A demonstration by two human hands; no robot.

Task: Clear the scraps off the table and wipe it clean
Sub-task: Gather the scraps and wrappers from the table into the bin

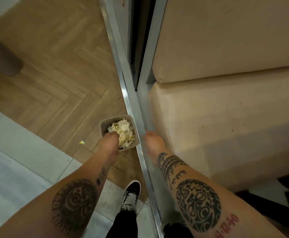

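Head view looks straight down past both of my forearms to the floor. My left hand (109,143) reaches down into a small square bin (104,125) that stands on the wooden floor (63,66), and its fingers are bunched together against the heap of crumpled pale scraps (124,130) that fills the bin; the knuckles hide the fingertips, so I cannot tell whether I am pinching a scrap or only pressing on the pile. Just to the right of that hand, touching the bin's far side, runs a long metal edge (131,100) of what looks like an open cupboard door. My right hand (153,140) is on the other side of that edge, fingers curled onto the door (145,117) right at its rim, and I take it as gripping the door, though the fingertips are out of sight. Beyond my right hand, pale beige cupboard fronts (226,48) fill that side. To the left of my left hand, a small yellowish scrap (82,142) lies by itself on the wood, close to where the boards meet grey tiles (11,152). Below my left wrist, my black and white shoe (130,194) stands on the tiles. Far off to the upper left of my left hand, a grey piece of furniture (3,57) shows partly, too blurred to identify.
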